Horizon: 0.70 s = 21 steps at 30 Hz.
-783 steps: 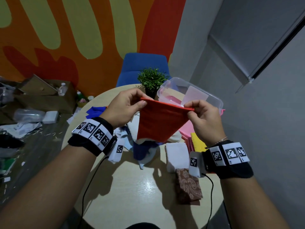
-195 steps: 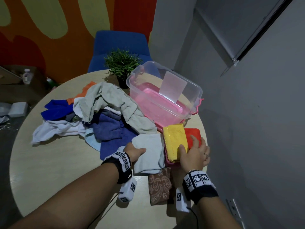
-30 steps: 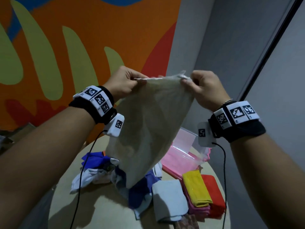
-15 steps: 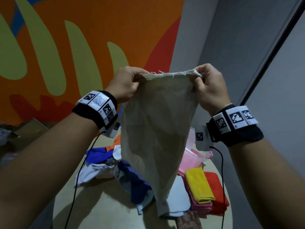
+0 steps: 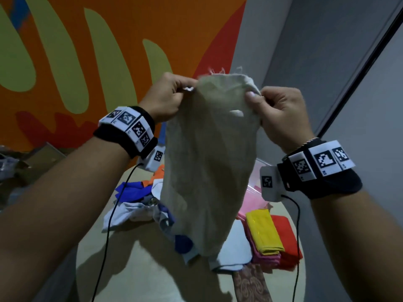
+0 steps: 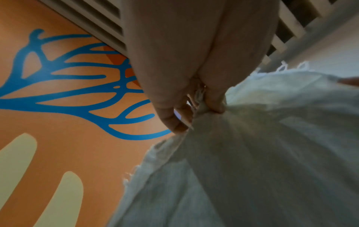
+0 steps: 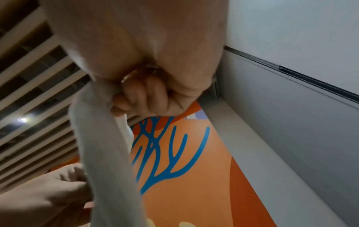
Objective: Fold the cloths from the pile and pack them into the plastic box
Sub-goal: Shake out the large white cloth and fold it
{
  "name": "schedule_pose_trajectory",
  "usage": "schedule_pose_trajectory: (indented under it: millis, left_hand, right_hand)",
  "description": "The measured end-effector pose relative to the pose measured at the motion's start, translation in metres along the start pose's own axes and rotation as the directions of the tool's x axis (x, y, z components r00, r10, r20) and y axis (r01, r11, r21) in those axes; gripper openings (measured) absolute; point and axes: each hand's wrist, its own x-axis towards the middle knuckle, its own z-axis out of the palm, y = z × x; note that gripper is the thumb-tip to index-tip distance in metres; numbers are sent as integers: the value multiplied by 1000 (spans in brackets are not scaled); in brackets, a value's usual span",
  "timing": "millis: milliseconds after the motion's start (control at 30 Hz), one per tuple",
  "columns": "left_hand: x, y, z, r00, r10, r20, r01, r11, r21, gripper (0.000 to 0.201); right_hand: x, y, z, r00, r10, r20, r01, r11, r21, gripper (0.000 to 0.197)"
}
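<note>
Your left hand pinches 1 top corner of the beige cloth, thumb and fingers curled tight on the frayed edge, at about 10 o'clock in the head view. The cloth hangs in the air between your 2 hands, well above the bench, its upper edge bunched and its lower end dangling in front of the things below. Behind it, at about 7 o'clock, the unfolded pile of blue, white and orange cloths lies on the bench. At 5 o'clock sits a folded white cloth, with a folded patterned brown cloth just below it, and to the right a folded yellow cloth on pink ones beside a folded red cloth. The plastic box shows only partly behind the cloth, at about 4 o'clock. Your right hand pinches the other top corner at 2 o'clock, fingers curled into the fabric.
</note>
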Motion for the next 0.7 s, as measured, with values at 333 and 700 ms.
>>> schedule_pose_trajectory:
  millis: [333, 700]
  left_hand:
    - [5, 19, -10, 997, 8, 76, -7, 1000, -14, 60]
    - [-59, 35, -28, 890, -206, 407, 161, 977, 141, 20]
  right_hand:
    - [-4, -12, -4, 995, 53, 82, -66, 984, 164, 56]
    - [-52, -6, -11, 940, 238, 243, -309, 897, 316, 33]
